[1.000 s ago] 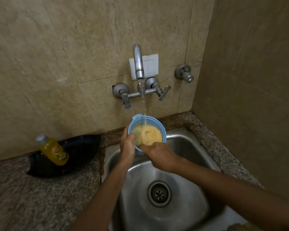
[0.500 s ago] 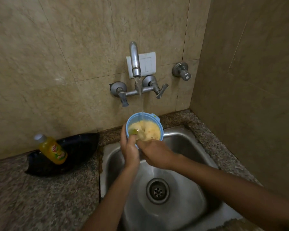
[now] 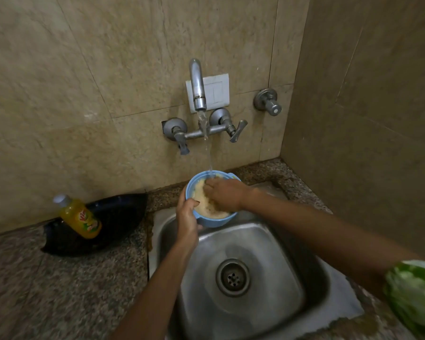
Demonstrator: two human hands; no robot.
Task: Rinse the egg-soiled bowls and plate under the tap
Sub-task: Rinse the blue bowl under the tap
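Water is seen running in a thin stream from the tap on the tiled wall, and it falls into the far part of a blue bowl. The bowl is held above the back edge of the steel sink, near its left corner. It is round, so no long axis can be told; its opening is turned upward and tilted a little toward the camera, with a small lip at the far right of the rim. The inside is covered with pale yellow, foamy egg remains.

The bowl is gripped at its near left rim by the left hand, with the thumb laid over the edge and the fingers closed around the outside wall. The right hand is placed inside the bowl, the fingers bent down onto the soiled inner surface; whether something is held in it cannot be told.

On the stone counter to the left, a yellow bottle is leaned against a black object. A green patterned sleeve is seen at the right edge.
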